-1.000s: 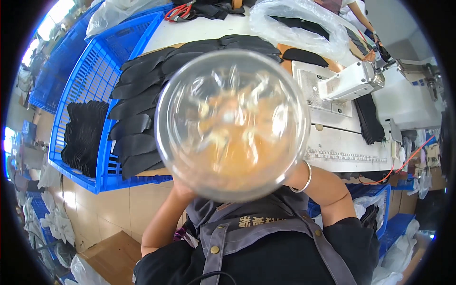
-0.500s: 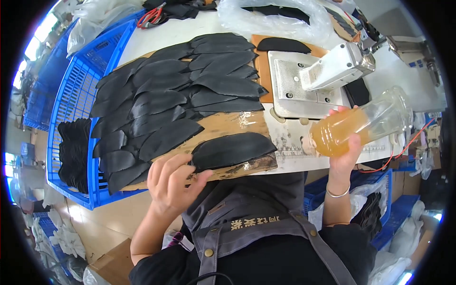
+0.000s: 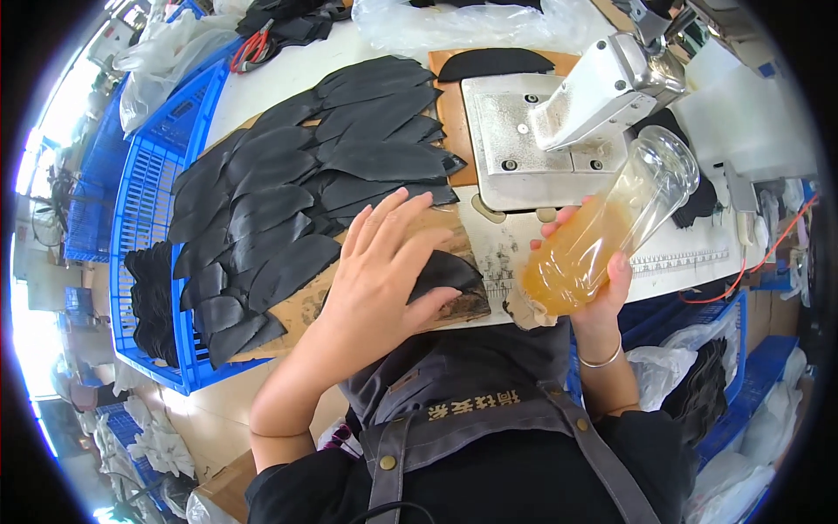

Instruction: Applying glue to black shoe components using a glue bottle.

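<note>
My right hand (image 3: 601,307) grips a clear glass bottle (image 3: 621,208) that holds a cloudy amber liquid. The bottle is tilted, its lower end toward the board, where a ragged beige pad (image 3: 527,307) sits by the board's right corner. My left hand (image 3: 377,266), fingers spread, hovers over or rests on a leaf-shaped black piece (image 3: 443,272) and hides much of it; I cannot tell whether it touches. The piece lies at the near right of a tan board (image 3: 301,301). Overlapping rows of similar black pieces (image 3: 275,166) cover most of that board.
A white sewing machine (image 3: 580,96) stands right of the board, with another black piece (image 3: 493,63) behind its plate. At left, a blue crate (image 3: 157,188) contains stacked black pieces. Red-handled scissors (image 3: 253,48) and plastic film (image 3: 463,26) lie at the back.
My left hand has moved right and away from me, from the black piece's left end to above it, fingers now spread. The bottle has shifted left, its pad nearer the board's corner.
</note>
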Demonstrator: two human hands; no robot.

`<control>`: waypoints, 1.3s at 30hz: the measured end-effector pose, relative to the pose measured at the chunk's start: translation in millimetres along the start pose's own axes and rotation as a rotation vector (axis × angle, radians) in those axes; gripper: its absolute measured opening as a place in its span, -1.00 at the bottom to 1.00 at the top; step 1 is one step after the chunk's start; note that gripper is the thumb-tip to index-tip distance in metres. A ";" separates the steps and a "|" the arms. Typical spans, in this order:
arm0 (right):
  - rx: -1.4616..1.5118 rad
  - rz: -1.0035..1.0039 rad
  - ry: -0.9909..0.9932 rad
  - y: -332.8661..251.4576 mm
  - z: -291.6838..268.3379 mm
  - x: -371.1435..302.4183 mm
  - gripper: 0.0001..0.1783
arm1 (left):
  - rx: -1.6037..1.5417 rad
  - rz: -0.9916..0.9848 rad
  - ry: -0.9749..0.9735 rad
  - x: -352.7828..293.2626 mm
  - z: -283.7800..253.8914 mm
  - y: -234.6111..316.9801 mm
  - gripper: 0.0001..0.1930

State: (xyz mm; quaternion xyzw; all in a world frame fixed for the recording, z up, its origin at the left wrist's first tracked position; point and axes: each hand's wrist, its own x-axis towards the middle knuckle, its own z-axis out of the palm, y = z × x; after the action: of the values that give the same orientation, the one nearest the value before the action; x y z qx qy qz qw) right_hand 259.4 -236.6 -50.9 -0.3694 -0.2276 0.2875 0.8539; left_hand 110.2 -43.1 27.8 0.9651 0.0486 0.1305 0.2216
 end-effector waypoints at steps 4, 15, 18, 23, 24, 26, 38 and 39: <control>0.076 0.041 -0.032 -1.9 1.1 0.0 -0.21 | -0.017 0.005 0.065 1.4 2.5 -5.7 -0.70; 0.117 0.327 -0.290 9.1 56.3 5.8 -0.06 | -0.260 -0.063 0.217 -18.7 0.2 -24.0 -0.86; 0.095 0.323 -0.264 15.3 46.9 0.1 -0.08 | -0.461 -0.173 0.502 -38.4 -26.3 -35.7 -0.88; 0.156 0.306 -0.269 17.4 42.3 5.2 -0.13 | -0.314 -0.202 0.961 -79.8 -82.0 -56.9 -0.91; 0.156 0.305 -0.265 18.4 43.0 6.1 -0.14 | -0.177 -0.216 0.974 -83.1 -87.6 -57.0 -0.90; 0.147 0.295 -0.266 21.0 41.5 7.2 -0.16 | 0.075 -0.229 0.948 -80.5 -90.7 -58.3 -0.88; 0.207 0.310 -0.226 25.8 38.5 6.6 -0.13 | 0.269 -0.335 0.458 -69.3 -16.0 -83.8 -0.88; 0.194 0.300 -0.217 25.5 39.0 6.0 -0.13 | 0.263 -0.334 0.476 -70.1 -15.7 -84.3 -0.87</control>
State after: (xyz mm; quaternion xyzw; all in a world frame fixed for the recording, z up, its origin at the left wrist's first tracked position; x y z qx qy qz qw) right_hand 232.1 -198.8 -45.0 -0.2818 -0.2320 0.4702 0.8035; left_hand 35.5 28.5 -11.8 0.9065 0.2735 0.3072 0.0957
